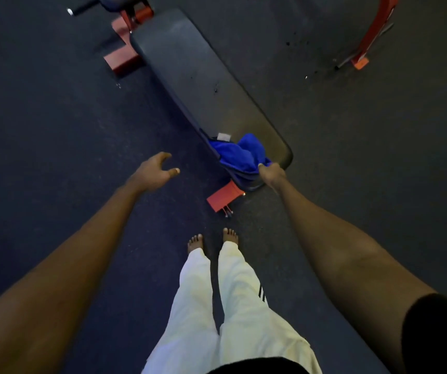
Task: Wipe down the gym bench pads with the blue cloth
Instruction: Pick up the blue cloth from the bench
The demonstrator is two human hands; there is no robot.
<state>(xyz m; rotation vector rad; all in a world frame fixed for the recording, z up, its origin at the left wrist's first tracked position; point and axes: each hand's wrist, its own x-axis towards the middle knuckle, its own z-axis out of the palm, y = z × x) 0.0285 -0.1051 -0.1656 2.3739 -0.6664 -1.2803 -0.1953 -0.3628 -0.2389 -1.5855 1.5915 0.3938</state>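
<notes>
A person's right hand grips the blue cloth, bunched on the near end of the bench pad at centre frame, while the left hand hovers open beside it.

One wide head-worn view, tipped steeply down from standing height: bare feet sit low centre, the bench pad runs away ahead, fairly near.
</notes>
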